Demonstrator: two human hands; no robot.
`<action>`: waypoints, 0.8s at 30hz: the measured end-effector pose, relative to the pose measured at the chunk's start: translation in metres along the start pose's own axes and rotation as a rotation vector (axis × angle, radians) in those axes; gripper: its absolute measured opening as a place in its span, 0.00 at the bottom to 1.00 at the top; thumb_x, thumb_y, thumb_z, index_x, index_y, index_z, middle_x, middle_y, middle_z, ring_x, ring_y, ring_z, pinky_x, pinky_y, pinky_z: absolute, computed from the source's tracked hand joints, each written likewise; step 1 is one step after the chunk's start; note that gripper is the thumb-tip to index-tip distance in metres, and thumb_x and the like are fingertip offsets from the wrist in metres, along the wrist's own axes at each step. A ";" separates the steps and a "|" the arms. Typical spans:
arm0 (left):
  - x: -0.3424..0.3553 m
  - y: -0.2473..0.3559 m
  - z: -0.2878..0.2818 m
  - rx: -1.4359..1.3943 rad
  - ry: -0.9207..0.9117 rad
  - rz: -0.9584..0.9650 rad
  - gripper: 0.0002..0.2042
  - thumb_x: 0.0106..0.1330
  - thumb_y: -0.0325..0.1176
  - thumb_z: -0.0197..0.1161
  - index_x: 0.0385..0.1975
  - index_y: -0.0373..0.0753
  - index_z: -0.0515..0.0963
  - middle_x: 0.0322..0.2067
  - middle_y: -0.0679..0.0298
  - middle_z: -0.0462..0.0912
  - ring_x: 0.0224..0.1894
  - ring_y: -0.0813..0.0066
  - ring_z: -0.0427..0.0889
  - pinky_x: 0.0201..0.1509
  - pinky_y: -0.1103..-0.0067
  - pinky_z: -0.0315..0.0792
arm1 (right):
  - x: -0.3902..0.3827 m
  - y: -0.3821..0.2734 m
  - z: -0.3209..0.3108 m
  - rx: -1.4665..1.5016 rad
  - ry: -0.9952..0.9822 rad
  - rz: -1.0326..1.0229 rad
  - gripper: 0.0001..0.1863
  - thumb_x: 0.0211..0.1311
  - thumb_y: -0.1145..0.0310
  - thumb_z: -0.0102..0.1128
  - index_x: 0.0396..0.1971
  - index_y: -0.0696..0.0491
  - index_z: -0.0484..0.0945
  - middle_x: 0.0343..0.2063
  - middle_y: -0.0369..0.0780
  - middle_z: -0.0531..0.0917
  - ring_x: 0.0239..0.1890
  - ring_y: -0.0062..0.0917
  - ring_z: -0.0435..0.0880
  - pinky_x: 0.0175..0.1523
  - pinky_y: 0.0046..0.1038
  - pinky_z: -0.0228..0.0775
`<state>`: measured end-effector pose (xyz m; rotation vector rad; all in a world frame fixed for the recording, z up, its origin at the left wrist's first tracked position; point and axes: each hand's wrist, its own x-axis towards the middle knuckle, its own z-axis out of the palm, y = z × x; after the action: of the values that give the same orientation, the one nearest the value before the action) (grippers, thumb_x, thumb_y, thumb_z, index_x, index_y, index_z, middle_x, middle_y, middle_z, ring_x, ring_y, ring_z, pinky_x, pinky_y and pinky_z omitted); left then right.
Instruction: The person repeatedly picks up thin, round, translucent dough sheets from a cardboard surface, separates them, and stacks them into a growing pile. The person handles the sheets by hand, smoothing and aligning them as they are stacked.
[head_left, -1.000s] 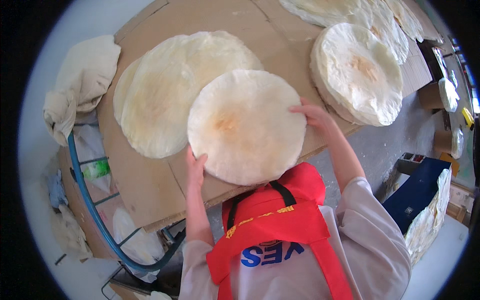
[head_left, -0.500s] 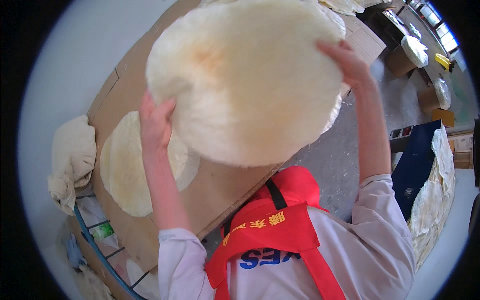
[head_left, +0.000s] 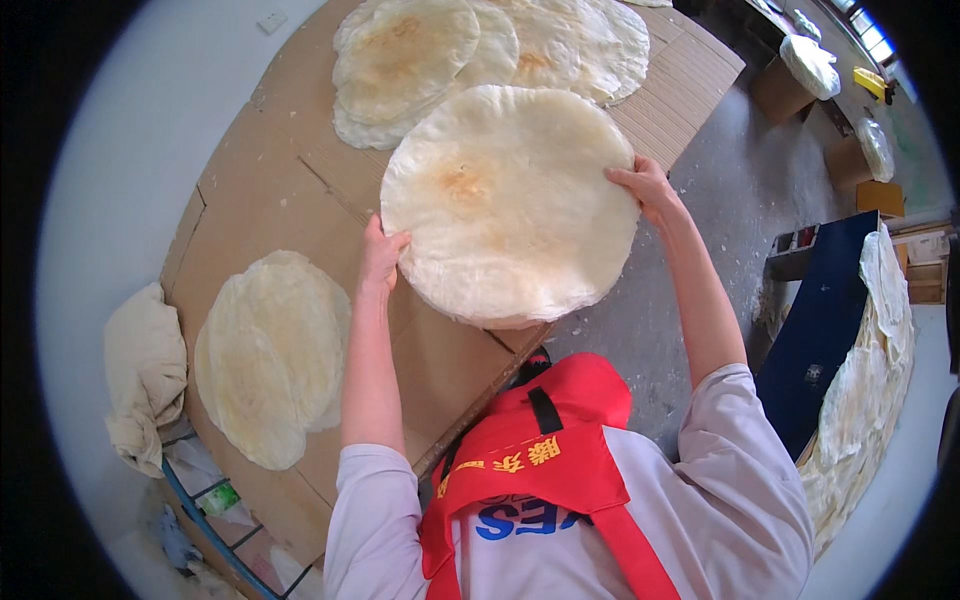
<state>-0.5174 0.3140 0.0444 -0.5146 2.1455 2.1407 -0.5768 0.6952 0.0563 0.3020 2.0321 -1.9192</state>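
Between my two hands is a large round stack of thin pale flatbreads [head_left: 515,210], browned in a patch near its left side. My left hand [head_left: 383,252] grips its left edge, thumb on top and fingers underneath. On the right edge my right hand [head_left: 643,187] pinches it the same way. The stack is over the cardboard-covered table [head_left: 300,200] and reaches past its front edge; I cannot tell whether its underside touches the cardboard. Left of my left forearm lies another flatbread pile [head_left: 272,360]. Beyond the held stack are overlapping browned flatbreads [head_left: 410,55].
A beige cloth bundle [head_left: 146,375] sits at the table's left end, above a blue metal rack frame [head_left: 205,515]. At right, more flatbreads [head_left: 860,370] lie beside a dark blue panel [head_left: 815,335]. Plastic-covered drums [head_left: 790,85] stand on the grey floor farther back.
The flatbread stack has come down, away from my head, and both hands have gone down with it, still gripping its edges. The flatbreads at the far side now show more fully.
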 end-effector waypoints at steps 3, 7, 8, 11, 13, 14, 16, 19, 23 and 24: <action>-0.025 0.036 0.027 0.655 0.217 0.267 0.28 0.48 0.25 0.58 0.53 0.35 0.61 0.51 0.53 0.65 0.52 0.61 0.67 0.55 0.69 0.62 | -0.014 -0.032 0.001 -0.596 0.391 -0.177 0.17 0.51 0.66 0.57 0.39 0.58 0.72 0.31 0.42 0.80 0.32 0.32 0.79 0.39 0.32 0.70; -0.074 0.035 0.078 1.286 0.031 0.545 0.34 0.49 0.44 0.62 0.58 0.46 0.58 0.61 0.59 0.51 0.62 0.54 0.49 0.61 0.55 0.46 | -0.013 -0.026 0.058 -0.979 0.323 -0.867 0.17 0.52 0.63 0.53 0.43 0.51 0.72 0.43 0.41 0.75 0.48 0.34 0.71 0.49 0.33 0.64; -0.081 0.033 0.088 1.355 -0.103 0.501 0.34 0.50 0.48 0.60 0.59 0.48 0.57 0.62 0.61 0.49 0.63 0.53 0.45 0.61 0.52 0.42 | -0.013 -0.024 0.082 -1.169 0.151 -0.795 0.22 0.53 0.60 0.53 0.49 0.50 0.68 0.50 0.40 0.70 0.55 0.35 0.64 0.57 0.36 0.55; -0.085 0.001 0.085 1.367 -0.249 0.450 0.32 0.54 0.50 0.55 0.59 0.51 0.56 0.63 0.62 0.45 0.64 0.54 0.41 0.62 0.53 0.37 | -0.009 -0.002 0.131 -1.223 -0.047 -0.942 0.29 0.54 0.55 0.51 0.56 0.48 0.60 0.59 0.36 0.58 0.62 0.33 0.52 0.63 0.41 0.43; -0.086 -0.003 0.086 1.369 -0.240 0.455 0.32 0.55 0.53 0.51 0.60 0.52 0.55 0.63 0.62 0.44 0.65 0.55 0.40 0.63 0.54 0.35 | 0.000 0.012 0.143 -1.248 -0.139 -0.893 0.30 0.55 0.53 0.49 0.57 0.47 0.58 0.61 0.34 0.53 0.64 0.31 0.47 0.64 0.41 0.40; -0.085 -0.007 0.086 1.355 -0.231 0.472 0.31 0.55 0.53 0.51 0.60 0.52 0.55 0.63 0.61 0.44 0.65 0.55 0.40 0.63 0.54 0.35 | 0.003 0.018 0.145 -1.251 -0.089 -0.939 0.29 0.56 0.53 0.47 0.57 0.46 0.59 0.61 0.34 0.55 0.64 0.31 0.48 0.65 0.41 0.38; -0.084 -0.012 0.084 1.333 -0.201 0.486 0.31 0.55 0.52 0.51 0.60 0.52 0.55 0.63 0.61 0.44 0.65 0.55 0.40 0.63 0.54 0.36 | 0.005 0.021 0.150 -1.253 -0.071 -0.937 0.28 0.56 0.53 0.47 0.57 0.45 0.59 0.60 0.33 0.56 0.64 0.31 0.49 0.65 0.41 0.38; -0.085 -0.013 0.084 1.344 -0.186 0.488 0.31 0.56 0.51 0.52 0.60 0.50 0.55 0.63 0.59 0.45 0.65 0.55 0.40 0.63 0.55 0.36 | 0.008 0.019 0.158 -1.246 -0.038 -0.933 0.27 0.56 0.54 0.47 0.56 0.44 0.61 0.60 0.33 0.57 0.64 0.30 0.49 0.64 0.42 0.37; -0.074 -0.011 0.083 1.254 -0.169 0.519 0.31 0.55 0.46 0.55 0.59 0.46 0.56 0.62 0.58 0.48 0.64 0.55 0.43 0.64 0.59 0.39 | 0.027 0.013 0.154 -1.193 0.003 -0.999 0.24 0.55 0.58 0.50 0.54 0.45 0.64 0.57 0.35 0.62 0.62 0.32 0.53 0.63 0.40 0.44; -0.071 -0.013 0.076 1.197 -0.148 0.532 0.31 0.55 0.45 0.55 0.59 0.45 0.57 0.62 0.58 0.48 0.64 0.56 0.44 0.64 0.59 0.39 | 0.028 0.003 0.146 -1.124 -0.026 -0.873 0.23 0.55 0.59 0.51 0.53 0.46 0.65 0.56 0.36 0.63 0.61 0.32 0.56 0.62 0.38 0.46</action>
<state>-0.4609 0.4022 0.0495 0.3366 3.0789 0.5742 -0.5880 0.5485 0.0378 -0.9882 3.0774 -0.6943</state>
